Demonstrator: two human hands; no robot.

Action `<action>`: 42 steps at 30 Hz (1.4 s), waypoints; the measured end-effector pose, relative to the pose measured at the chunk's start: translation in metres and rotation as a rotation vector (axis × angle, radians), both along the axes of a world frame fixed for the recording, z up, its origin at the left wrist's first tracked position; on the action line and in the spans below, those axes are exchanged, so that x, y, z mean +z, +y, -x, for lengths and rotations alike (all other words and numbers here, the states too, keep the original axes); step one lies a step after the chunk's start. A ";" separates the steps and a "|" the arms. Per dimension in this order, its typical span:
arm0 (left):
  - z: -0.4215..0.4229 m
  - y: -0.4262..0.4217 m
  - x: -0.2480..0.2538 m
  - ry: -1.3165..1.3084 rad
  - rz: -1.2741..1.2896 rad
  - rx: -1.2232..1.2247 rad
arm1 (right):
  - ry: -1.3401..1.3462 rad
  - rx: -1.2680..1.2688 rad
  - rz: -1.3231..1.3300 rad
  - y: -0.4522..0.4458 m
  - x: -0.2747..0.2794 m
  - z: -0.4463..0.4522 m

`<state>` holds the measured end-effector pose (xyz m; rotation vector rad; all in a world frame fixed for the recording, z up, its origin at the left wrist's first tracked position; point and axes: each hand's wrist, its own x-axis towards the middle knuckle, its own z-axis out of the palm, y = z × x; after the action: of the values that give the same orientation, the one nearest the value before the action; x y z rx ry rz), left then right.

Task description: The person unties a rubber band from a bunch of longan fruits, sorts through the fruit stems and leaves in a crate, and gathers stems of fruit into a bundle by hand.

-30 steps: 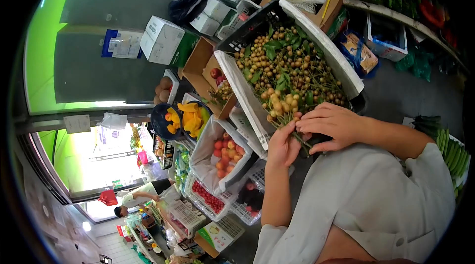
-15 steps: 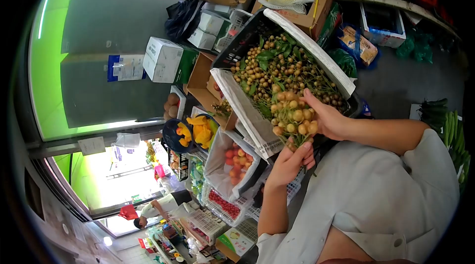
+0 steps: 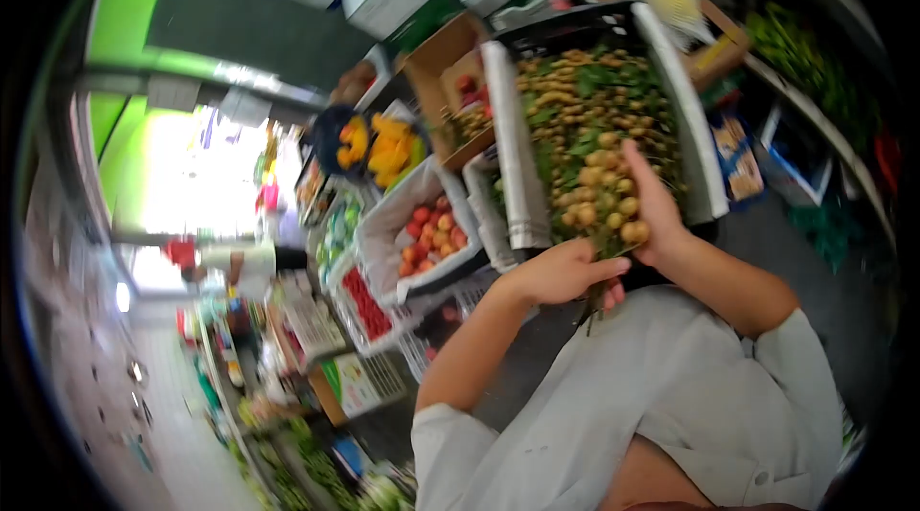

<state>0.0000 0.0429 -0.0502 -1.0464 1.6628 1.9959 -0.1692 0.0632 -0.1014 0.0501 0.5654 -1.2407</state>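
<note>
My left hand (image 3: 573, 273) is wrapped round the stems of a bunch of longan-like fruit (image 3: 602, 193), and loose stem ends stick out below the fist. Against the right side of the same bunch lies my right hand (image 3: 657, 216), its fingers stretched up along the round tan fruits. Just beyond both hands is a black crate (image 3: 575, 24) lined with white sheets (image 3: 682, 109), heaped with more of this fruit and green leaves (image 3: 606, 80).
Left of the crate are a cardboard box (image 3: 436, 66), a lined crate of red-orange fruit (image 3: 383, 262), red berries (image 3: 364, 305) and bowls with yellow pieces (image 3: 388, 149). A person (image 3: 251, 262) stands far left. Green vegetables (image 3: 805, 61) lie upper right.
The view has turned and blurred. My hands have raised the bunch from the crate's near edge; my right hand moved from the stems to the fruit's side, while my left hand kept the stems.
</note>
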 end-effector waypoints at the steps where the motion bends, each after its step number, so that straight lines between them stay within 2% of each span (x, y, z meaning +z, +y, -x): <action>1: -0.002 0.001 -0.004 0.028 -0.054 0.027 | 0.007 0.056 0.034 -0.001 -0.002 0.002; 2: -0.005 0.000 -0.010 0.063 -0.062 0.027 | 0.021 0.099 0.041 -0.003 0.000 0.003; 4: -0.007 0.007 -0.028 0.232 -0.293 0.228 | 0.060 0.164 0.028 -0.004 0.011 0.001; 8: -0.005 0.019 -0.036 0.369 -0.518 0.530 | 0.173 0.160 0.000 -0.012 0.016 -0.010; 11: -0.002 0.026 -0.049 0.509 -0.569 0.648 | 0.249 0.248 0.062 -0.018 0.023 -0.010; 14: -0.001 0.025 -0.050 0.467 -0.550 0.635 | 0.288 0.287 0.045 -0.022 0.035 -0.019; 18: -0.001 0.024 -0.029 0.376 -0.312 0.570 | 0.358 0.293 0.023 -0.030 0.034 -0.021; 20: 0.000 0.018 -0.038 0.432 -0.365 0.508 | 0.377 0.331 0.015 -0.033 0.031 -0.015; 23: -0.003 0.010 -0.040 0.508 -0.441 0.550 | 0.344 0.293 0.025 -0.041 0.007 -0.005; 25: -0.003 0.005 -0.050 0.536 -0.437 0.663 | 0.404 0.227 0.030 -0.035 0.018 -0.007; 26: -0.004 0.000 -0.052 0.539 -0.446 0.694 | 0.470 0.161 0.031 -0.035 0.014 -0.003; 27: -0.003 -0.002 -0.048 0.518 -0.437 0.754 | 0.683 0.139 -0.014 -0.039 -0.001 0.005; 29: -0.008 -0.007 -0.053 0.495 -0.405 0.793 | 1.105 0.230 0.021 -0.045 -0.008 0.033; 30: -0.013 -0.008 -0.053 0.500 -0.380 0.803 | 1.306 0.363 0.114 -0.048 -0.006 0.047; 32: -0.017 -0.007 -0.050 0.506 -0.336 0.834 | 1.827 0.191 0.316 -0.051 -0.022 0.069; 34: -0.022 -0.007 -0.057 0.532 -0.364 0.867 | 2.105 -0.018 0.284 -0.051 -0.044 0.073; 35: -0.021 -0.006 -0.057 0.521 -0.371 0.847 | 2.106 0.088 0.226 -0.048 -0.050 0.075; 36: -0.021 -0.006 -0.057 0.512 -0.382 0.889 | 2.103 0.081 0.206 -0.046 -0.052 0.074; 38: -0.018 -0.007 -0.058 0.493 -0.397 0.929 | 2.135 0.671 0.034 -0.043 -0.057 0.070; 39: -0.017 -0.008 -0.059 0.505 -0.370 0.922 | 2.149 0.855 0.010 -0.044 -0.053 0.067; 40: -0.018 -0.008 -0.059 0.516 -0.343 0.913 | 2.137 0.852 -0.001 -0.045 -0.052 0.064; 42: -0.017 -0.008 -0.058 0.500 -0.343 0.911 | 2.207 1.211 0.166 -0.049 -0.053 0.062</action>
<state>0.0173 0.0354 -0.1086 -1.3923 0.9931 3.1941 -0.2309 0.0140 -0.1544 -1.7106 1.8774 0.3874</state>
